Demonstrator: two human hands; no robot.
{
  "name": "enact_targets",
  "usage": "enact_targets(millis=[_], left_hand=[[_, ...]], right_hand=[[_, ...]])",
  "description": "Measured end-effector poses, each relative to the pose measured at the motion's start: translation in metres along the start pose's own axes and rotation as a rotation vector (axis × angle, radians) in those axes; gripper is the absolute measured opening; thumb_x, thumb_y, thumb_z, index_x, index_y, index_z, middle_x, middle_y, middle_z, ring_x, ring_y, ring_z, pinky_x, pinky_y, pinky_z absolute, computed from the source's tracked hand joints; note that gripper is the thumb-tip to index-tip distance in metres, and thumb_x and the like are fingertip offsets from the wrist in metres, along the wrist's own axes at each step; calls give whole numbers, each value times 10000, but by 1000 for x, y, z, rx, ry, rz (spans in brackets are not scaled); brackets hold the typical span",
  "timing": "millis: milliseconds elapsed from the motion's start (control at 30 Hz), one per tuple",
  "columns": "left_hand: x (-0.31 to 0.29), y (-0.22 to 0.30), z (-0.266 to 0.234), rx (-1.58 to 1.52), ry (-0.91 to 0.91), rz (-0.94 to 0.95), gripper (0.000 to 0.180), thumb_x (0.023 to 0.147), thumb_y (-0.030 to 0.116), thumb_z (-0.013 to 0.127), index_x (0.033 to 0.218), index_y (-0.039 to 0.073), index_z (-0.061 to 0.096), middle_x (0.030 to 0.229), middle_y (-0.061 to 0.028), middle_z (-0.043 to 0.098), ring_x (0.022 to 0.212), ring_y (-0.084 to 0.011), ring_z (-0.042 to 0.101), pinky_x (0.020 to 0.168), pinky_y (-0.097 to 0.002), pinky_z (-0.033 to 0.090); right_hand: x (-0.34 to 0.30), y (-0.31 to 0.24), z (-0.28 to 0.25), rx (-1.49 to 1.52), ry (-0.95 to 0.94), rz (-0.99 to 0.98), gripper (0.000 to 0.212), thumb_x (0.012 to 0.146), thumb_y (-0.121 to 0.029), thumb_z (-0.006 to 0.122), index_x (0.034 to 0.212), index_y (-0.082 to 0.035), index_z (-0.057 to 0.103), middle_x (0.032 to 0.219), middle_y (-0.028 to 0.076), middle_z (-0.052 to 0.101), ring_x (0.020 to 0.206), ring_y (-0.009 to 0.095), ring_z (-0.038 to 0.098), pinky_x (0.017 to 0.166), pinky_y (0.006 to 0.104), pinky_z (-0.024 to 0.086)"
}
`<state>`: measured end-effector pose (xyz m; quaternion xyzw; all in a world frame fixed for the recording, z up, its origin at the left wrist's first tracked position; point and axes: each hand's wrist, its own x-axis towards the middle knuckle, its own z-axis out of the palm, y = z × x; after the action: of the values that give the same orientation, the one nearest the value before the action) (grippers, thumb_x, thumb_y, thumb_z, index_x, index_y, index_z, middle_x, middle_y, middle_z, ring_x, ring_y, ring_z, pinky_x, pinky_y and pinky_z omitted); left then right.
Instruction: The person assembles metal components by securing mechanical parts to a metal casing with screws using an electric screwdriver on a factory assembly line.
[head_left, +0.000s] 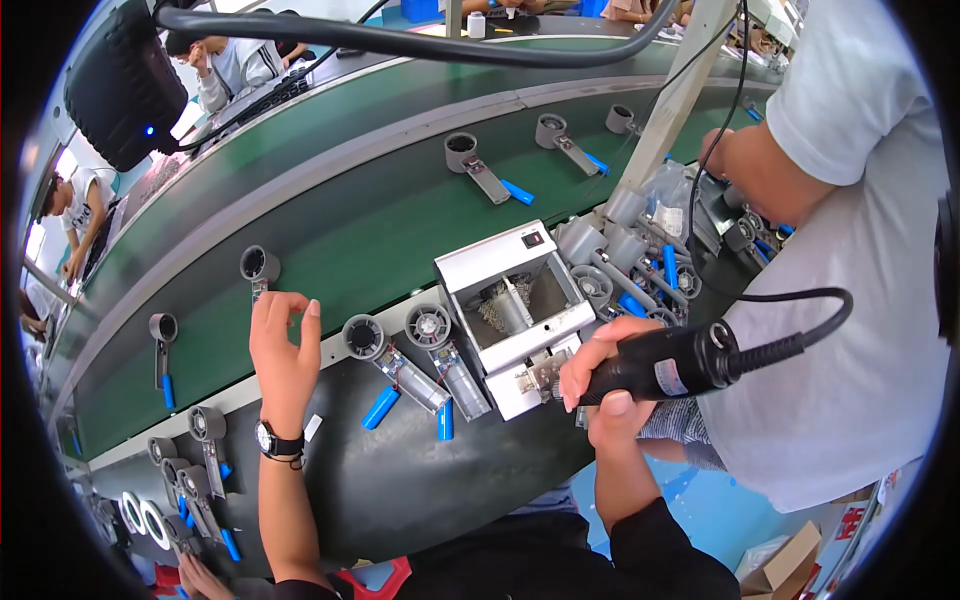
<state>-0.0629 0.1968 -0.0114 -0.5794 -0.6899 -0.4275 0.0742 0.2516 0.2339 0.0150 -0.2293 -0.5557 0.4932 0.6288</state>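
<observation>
In my right hand (612,385) is a black electric screwdriver (680,362), held level with its tip at the front outlet of a white screw feeder (520,335). Small screws (495,308) lie heaped in the feeder's tray. My left hand (284,345) hovers at the belt's near edge, fingers curved and thumb apart. Just beyond its fingertips stands a grey handheld fan unit (259,264), its handle partly hidden by the hand; I see no grip on it. Between my hands, two opened fan units (400,372) with blue batteries (381,408) rest on the dark table.
A green conveyor belt (350,235) carries more fan units (462,152). Several units pile up right of the feeder (625,255), and more stand at lower left (206,425). A co-worker in a white shirt (840,270) is close on my right. The screwdriver's cable (780,296) loops upward.
</observation>
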Motion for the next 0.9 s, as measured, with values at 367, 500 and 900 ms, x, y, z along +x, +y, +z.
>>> enact_targets(millis=[367,500,900], left_hand=[[35,22,65,-439,-198,-24,162,916,130,636,932,-32,641,868,-142,625,817,-247,620,757,-331,482],[79,16,124,-426,-447,-148,377,939,328,602,909,-42,670,799,-165,664,730,-284,628,718,-362,500],[149,-9,269,-559,-570,-546,408,859,314,577,755,-67,678,675,-154,673,625,-280,684,583,-352,524]], right_hand=[[-14,-14,2,13,77,-84,753,836,-657,652,1147,-46,340,621,38,470,429,139,462,412,283,437],[-31,-14,0,65,61,-119,723,843,-662,638,1113,-73,318,620,36,457,427,144,464,416,291,435],[-57,-5,6,87,45,-148,644,890,-616,606,1092,-77,317,617,51,485,407,163,471,421,314,462]])
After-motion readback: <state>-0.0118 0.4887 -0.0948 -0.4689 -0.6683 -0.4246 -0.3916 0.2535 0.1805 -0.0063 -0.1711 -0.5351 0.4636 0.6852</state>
